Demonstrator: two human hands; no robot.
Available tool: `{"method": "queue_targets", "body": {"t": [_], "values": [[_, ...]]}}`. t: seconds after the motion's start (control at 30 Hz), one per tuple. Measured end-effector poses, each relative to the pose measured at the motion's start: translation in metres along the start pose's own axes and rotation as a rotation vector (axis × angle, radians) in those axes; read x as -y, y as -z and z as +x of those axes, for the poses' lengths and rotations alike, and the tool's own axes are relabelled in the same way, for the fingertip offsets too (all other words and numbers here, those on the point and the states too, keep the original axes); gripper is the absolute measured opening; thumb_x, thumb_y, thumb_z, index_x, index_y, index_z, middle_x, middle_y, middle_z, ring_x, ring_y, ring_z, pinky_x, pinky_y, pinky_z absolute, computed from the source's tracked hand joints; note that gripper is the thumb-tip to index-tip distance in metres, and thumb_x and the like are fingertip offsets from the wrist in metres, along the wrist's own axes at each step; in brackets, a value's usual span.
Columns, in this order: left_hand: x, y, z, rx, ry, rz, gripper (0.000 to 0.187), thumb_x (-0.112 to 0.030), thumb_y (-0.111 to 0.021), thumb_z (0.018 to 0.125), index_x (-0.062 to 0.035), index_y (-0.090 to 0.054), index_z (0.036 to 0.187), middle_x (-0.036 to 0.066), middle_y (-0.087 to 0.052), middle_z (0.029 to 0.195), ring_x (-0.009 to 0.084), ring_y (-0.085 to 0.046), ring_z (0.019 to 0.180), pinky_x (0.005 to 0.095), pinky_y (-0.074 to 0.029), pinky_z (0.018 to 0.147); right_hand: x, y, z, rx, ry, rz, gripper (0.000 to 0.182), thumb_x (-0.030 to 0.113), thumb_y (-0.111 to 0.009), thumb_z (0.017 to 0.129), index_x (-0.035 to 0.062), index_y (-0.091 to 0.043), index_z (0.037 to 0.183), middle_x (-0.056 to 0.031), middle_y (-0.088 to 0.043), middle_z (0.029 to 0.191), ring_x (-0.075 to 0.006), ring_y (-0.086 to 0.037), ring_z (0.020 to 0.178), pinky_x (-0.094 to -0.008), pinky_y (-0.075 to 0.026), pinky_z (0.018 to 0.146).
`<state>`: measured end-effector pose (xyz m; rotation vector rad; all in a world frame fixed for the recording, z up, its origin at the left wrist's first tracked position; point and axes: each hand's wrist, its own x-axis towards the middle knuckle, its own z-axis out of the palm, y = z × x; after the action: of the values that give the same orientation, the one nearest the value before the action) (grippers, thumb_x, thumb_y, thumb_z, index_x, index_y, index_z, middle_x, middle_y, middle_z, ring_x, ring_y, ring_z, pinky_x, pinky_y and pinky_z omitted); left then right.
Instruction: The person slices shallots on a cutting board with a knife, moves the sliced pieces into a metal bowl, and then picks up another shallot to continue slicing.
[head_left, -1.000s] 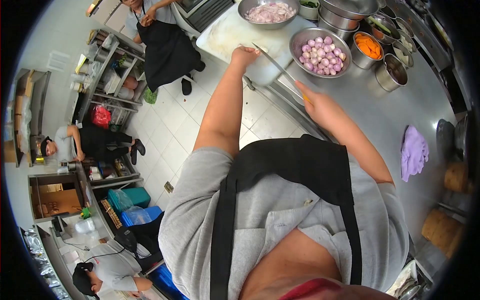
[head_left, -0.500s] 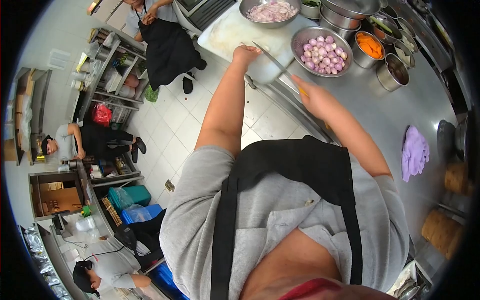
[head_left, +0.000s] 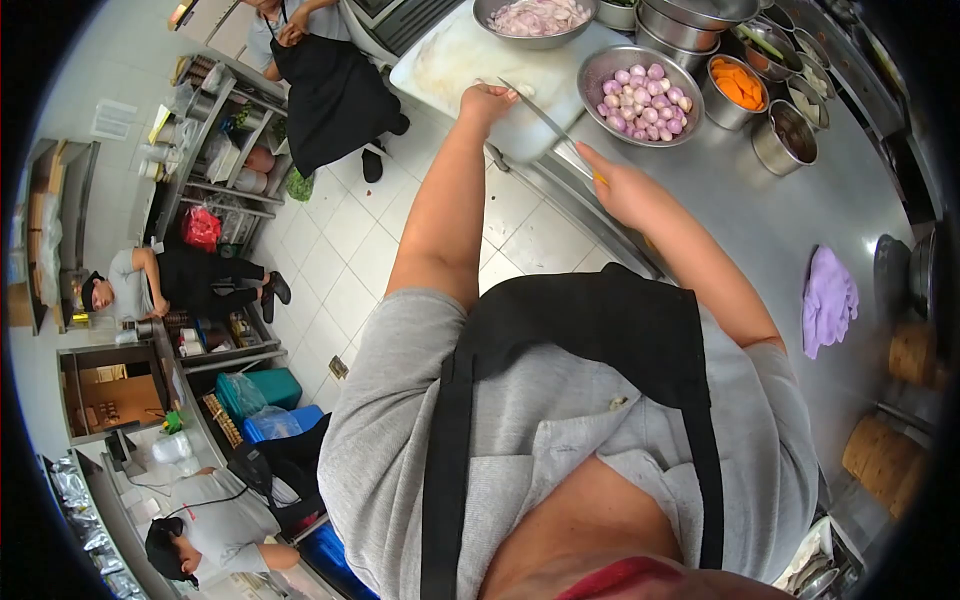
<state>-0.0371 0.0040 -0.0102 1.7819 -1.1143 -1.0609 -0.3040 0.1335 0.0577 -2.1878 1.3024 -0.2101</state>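
Note:
My right hand (head_left: pixel 622 187) is closed round the yellow handle of a kitchen knife (head_left: pixel 546 121), whose long blade slants up and left over the edge of a white cutting board (head_left: pixel 440 62). At the blade's tip, my left hand (head_left: pixel 485 104) pinches what looks like a small peeled shallot, mostly hidden by the fingers. Right of the board stands a steel bowl (head_left: pixel 590 68) of whole peeled purple shallots (head_left: pixel 645 103). Sliced shallots (head_left: pixel 540 17) fill another steel bowl (head_left: pixel 490 25) at the board's far side.
Steel pots, one with orange carrot pieces (head_left: pixel 738 84), crowd the back of the steel counter (head_left: pixel 720 220). A purple cloth (head_left: pixel 830 300) lies at the right. Several people in aprons stand to the left, near shelves (head_left: pixel 225 150) and a teal bin (head_left: pixel 258 393).
The view has shifted slightly. Both hands stay close together at the board, the knife tip still near the left fingertips, with only a small movement of the blade.

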Motion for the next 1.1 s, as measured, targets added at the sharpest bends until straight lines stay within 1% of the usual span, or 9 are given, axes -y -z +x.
{"method": "queue_targets", "body": {"t": [0.2, 0.37, 0.47, 0.53, 0.7, 0.87, 0.93, 1.0, 1.1], "values": [[0.001, 0.003, 0.0, -0.02, 0.007, -0.005, 0.02, -0.015, -0.074, 0.077, -0.003, -0.063, 0.089, 0.001, -0.062, 0.078, 0.0092, -0.05, 0.064, 0.022, -0.043, 0.06, -0.007, -0.004, -0.014, -0.031, 0.046, -0.02, 0.057, 0.013, -0.046, 0.087, 0.0226, -0.03, 0.141, -0.0242, -0.06, 0.078, -0.0383, -0.058, 0.066, -0.0448, -0.047, 0.066], [0.006, 0.002, 0.001, -0.017, -0.035, -0.049, 0.021, -0.016, -0.074, 0.077, -0.0019, -0.063, 0.089, 0.001, -0.062, 0.079, 0.0092, -0.052, 0.065, 0.0213, -0.044, 0.061, 0.003, 0.01, -0.038, 0.033, -0.053, 0.051, 0.054, 0.013, -0.046, 0.089, 0.0205, -0.032, 0.14, -0.0255, -0.06, 0.081, -0.038, -0.059, 0.069, -0.0436, -0.046, 0.067], [0.01, 0.004, 0.007, -0.002, -0.048, -0.114, 0.022, -0.016, -0.073, 0.078, -0.0008, -0.062, 0.088, 0.001, -0.062, 0.078, 0.009, -0.053, 0.065, 0.0208, -0.044, 0.061, 0.001, 0.005, -0.034, -0.021, 0.018, 0.073, 0.055, 0.014, -0.048, 0.087, 0.0174, -0.032, 0.14, -0.0242, -0.06, 0.076, -0.037, -0.059, 0.069, -0.0454, -0.046, 0.066], [0.011, 0.003, 0.009, -0.015, -0.051, -0.027, 0.022, -0.016, -0.073, 0.078, -0.0002, -0.062, 0.088, 0.002, -0.062, 0.078, 0.0089, -0.052, 0.064, 0.0204, -0.043, 0.06, 0.001, 0.005, -0.035, -0.04, 0.026, 0.081, 0.054, 0.014, -0.047, 0.087, 0.0174, -0.032, 0.139, -0.0243, -0.06, 0.076, -0.0373, -0.059, 0.07, -0.0455, -0.046, 0.066], [-0.002, 0.004, -0.009, 0.005, -0.04, -0.07, 0.022, -0.015, -0.073, 0.078, 0.0008, -0.062, 0.088, 0.002, -0.062, 0.077, 0.0089, -0.051, 0.06, 0.0202, -0.043, 0.06, 0.006, 0.013, -0.045, -0.038, 0.041, 0.071, 0.054, 0.014, -0.047, 0.088, 0.0172, -0.033, 0.139, -0.0243, -0.06, 0.077, -0.038, -0.059, 0.071, -0.0454, -0.046, 0.067], [0.001, 0.002, -0.004, -0.008, -0.061, -0.099, 0.019, -0.014, -0.072, 0.079, 0.0007, -0.063, 0.087, 0.002, -0.062, 0.075, 0.0085, -0.051, 0.06, 0.0198, -0.043, 0.058, 0.007, 0.017, -0.045, -0.041, 0.048, 0.045, 0.054, 0.013, -0.046, 0.088, 0.0178, -0.031, 0.14, -0.0242, -0.06, 0.076, -0.0376, -0.059, 0.07, -0.0457, -0.046, 0.067], [-0.001, 0.001, -0.006, -0.012, -0.034, -0.216, 0.018, -0.012, -0.072, 0.079, 0.0007, -0.063, 0.087, 0.002, -0.062, 0.075, 0.0082, -0.052, 0.061, 0.0195, -0.043, 0.057, 0.006, 0.015, -0.038, -0.021, 0.036, 0.035, 0.054, 0.013, -0.046, 0.088, 0.0178, -0.031, 0.14, -0.0241, -0.06, 0.077, -0.037, -0.059, 0.07, -0.0458, -0.046, 0.067], [0.005, 0.003, 0.003, -0.012, -0.035, -0.14, 0.017, -0.012, -0.072, 0.079, 0.0008, -0.063, 0.087, 0.003, -0.062, 0.076, 0.0082, -0.052, 0.061, 0.0195, -0.043, 0.057, 0.003, 0.009, -0.027, 0.0, 0.023, 0.025, 0.054, 0.013, -0.045, 0.088, 0.0178, -0.031, 0.14, -0.0241, -0.06, 0.077, -0.0365, -0.059, 0.07, -0.0459, -0.046, 0.066], [0.003, 0.001, 0.0, -0.011, -0.037, -0.079, 0.017, -0.012, -0.072, 0.079, 0.0008, -0.064, 0.087, 0.003, -0.063, 0.076, 0.0081, -0.051, 0.061, 0.0195, -0.043, 0.057, 0.002, -0.001, -0.006, -0.01, 0.02, 0.045, 0.059, 0.012, -0.046, 0.086, 0.0237, -0.028, 0.142, -0.0246, -0.059, 0.076, -0.0375, -0.058, 0.066, -0.044, -0.045, 0.064]]}}
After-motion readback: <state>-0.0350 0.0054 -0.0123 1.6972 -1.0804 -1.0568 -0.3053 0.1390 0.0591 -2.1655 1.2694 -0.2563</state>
